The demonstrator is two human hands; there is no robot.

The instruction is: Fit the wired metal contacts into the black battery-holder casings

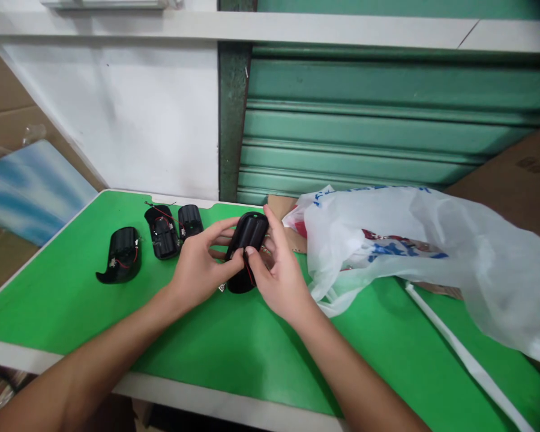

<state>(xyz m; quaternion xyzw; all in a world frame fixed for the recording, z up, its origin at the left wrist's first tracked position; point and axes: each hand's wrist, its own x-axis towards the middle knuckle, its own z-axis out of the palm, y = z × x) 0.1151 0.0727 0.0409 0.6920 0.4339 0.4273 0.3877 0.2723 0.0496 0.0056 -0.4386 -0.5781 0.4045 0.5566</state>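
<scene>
Both my hands hold one black plastic mouse shell (247, 240) above the green table (216, 348). My left hand (200, 267) grips its left side with curled fingers. My right hand (276, 270) pinches its right side, thumb on the shell's front. A red wire shows at the shell's lower edge. Three more black shells lie to the left: one alone (122, 255), and two close together, a larger one (163, 231) with red wires and a smaller one (189, 221).
A large white plastic bag (423, 246) with red and blue print lies to the right. A white strip (463, 354) runs diagonally across the table's right part. Cardboard (522, 168) leans at the far right. A green roller shutter (378, 120) stands behind.
</scene>
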